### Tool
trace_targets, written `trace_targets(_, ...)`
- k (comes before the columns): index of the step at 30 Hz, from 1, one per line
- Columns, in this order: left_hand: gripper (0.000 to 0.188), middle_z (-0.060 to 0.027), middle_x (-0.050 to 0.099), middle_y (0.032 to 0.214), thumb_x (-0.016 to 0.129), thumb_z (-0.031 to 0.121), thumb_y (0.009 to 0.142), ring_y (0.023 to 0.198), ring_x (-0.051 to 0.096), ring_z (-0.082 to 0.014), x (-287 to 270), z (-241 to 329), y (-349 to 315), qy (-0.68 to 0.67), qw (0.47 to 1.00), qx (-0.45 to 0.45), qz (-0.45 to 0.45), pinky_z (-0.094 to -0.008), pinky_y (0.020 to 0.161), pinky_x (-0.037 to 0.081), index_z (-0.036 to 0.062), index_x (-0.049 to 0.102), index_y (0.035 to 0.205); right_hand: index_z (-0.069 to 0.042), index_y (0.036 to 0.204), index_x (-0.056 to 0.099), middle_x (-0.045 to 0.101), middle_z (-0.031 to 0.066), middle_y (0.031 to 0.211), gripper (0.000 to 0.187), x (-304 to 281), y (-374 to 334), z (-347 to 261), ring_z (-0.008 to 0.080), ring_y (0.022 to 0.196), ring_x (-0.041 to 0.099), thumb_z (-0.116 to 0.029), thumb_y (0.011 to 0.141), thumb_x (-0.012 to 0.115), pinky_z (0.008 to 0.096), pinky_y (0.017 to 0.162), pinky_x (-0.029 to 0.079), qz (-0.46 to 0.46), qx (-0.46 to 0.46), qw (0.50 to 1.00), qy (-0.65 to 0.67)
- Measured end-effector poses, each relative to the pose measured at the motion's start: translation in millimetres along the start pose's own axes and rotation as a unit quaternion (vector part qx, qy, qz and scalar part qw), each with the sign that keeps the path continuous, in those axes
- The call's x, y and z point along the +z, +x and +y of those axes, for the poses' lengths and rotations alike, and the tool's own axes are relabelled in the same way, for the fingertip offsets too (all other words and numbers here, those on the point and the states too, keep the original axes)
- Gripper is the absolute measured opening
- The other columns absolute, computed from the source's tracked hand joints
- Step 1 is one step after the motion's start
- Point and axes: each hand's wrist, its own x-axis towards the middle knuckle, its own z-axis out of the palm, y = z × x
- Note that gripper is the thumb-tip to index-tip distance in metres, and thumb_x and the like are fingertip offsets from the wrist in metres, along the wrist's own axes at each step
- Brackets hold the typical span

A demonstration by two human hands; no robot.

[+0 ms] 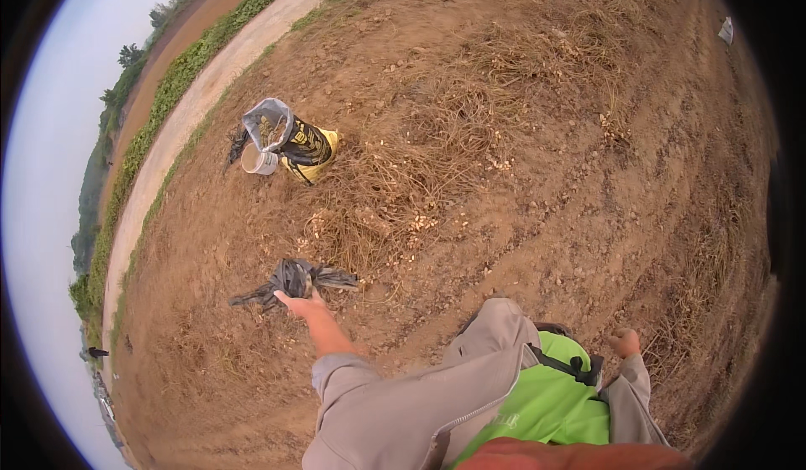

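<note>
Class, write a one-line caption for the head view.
The person's left grip holds crumpled dark plastic, with dried plants, an open sack and a white bucket beyond.

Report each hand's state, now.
Left hand: closed on crumpled black plastic.
Right hand: no held item visible; whether open or closed cannot be told.

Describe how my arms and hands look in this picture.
Your left hand and right hand show no gloves. Your left sleeve and right sleeve are loose, greyish-beige fabric; the left ends in a blue-grey edge, leaving part of the forearm bare.
</note>
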Motion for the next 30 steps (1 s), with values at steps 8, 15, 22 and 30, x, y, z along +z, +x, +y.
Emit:
trace_targets(8, 0.064, -0.0200, 0.050, 0.139, 0.063, 0.026, 0.096, 0.119, 0.058, -0.0363, 173, 61, 37, 0.293, 0.934, 0.199, 0.052, -0.0446, 0.092, 0.055, 0.0110, 0.032, 0.150, -0.004, 0.099, 0.074, 0.072, 0.0189, 0.090, 0.035, -1, 4, -27, 0.0315, 0.084, 0.070, -0.029, 0.074, 0.074, 0.0409, 0.076, 0.054, 0.143, -0.006, 0.981, 0.134)
trace_targets(15, 0.026, -0.0062, 0.050, 0.068, 0.063, 0.019, 0.092, 0.051, 0.046, -0.0170, 43, -297, -129, 0.610, 0.696, -0.306, -0.223, -0.0361, 0.056, 0.046, 0.0000, 0.056, 0.109, -0.003, 0.091, 0.074, 0.072, 0.0181, 0.087, 0.031, 55, -18, 31, 0.0301, 0.085, 0.070, -0.030, 0.076, 0.075, 0.0402, 0.076, 0.054, 0.141, 0.150, 0.966, 0.157)
trace_targets(22, 0.065, -0.0236, 0.067, 0.119, 0.074, 0.029, 0.082, 0.114, 0.064, -0.0314, 53, -392, -330, 0.651, 0.168, 0.041, -0.740, -0.0381, 0.099, 0.049, -0.0017, 0.054, 0.135, 0.000, 0.096, 0.075, 0.075, 0.0129, 0.090, 0.030, 169, -72, 108, 0.0220, 0.075, 0.072, -0.026, 0.083, 0.074, 0.0377, 0.072, 0.057, -0.040, 0.461, 0.819, 0.338)
trace_targets(30, 0.048, -0.0213, 0.069, 0.115, 0.066, 0.037, 0.085, 0.112, 0.064, -0.0370, 74, -482, -254, 0.789, 0.173, -0.095, -0.582, -0.0430, 0.096, 0.050, 0.0054, 0.067, 0.121, 0.004, 0.087, 0.073, 0.073, 0.0137, 0.081, 0.020, 164, -14, 137, 0.0246, 0.062, 0.068, -0.015, 0.083, 0.072, 0.0400, 0.055, 0.056, -0.030, 0.455, 0.719, 0.524)
